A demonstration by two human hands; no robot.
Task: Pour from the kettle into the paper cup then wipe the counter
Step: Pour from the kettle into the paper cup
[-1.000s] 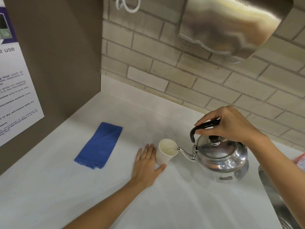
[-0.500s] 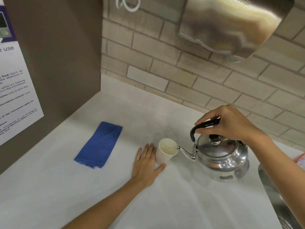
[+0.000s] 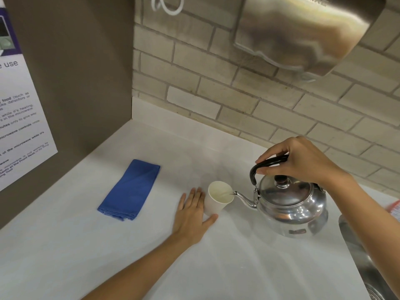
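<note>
A steel kettle [image 3: 290,208] hangs tilted over the white counter [image 3: 65,245], its spout tip at the rim of a white paper cup [image 3: 217,200]. A thin stream runs from the spout into the cup. My right hand [image 3: 303,161] grips the kettle's black handle from above. My left hand [image 3: 192,215] lies flat on the counter, fingers and thumb braced against the cup's left and near side. A folded blue cloth [image 3: 131,189] lies flat on the counter to the left of my left hand.
A brick wall runs along the back, with a steel dispenser [image 3: 303,33] mounted above the kettle. A brown side panel with a printed notice [image 3: 19,118] closes the left. A steel sink [image 3: 368,263] edge shows at the lower right.
The kettle has risen slightly and stays tipped at the cup. My left hand and the cloth have not moved.
</note>
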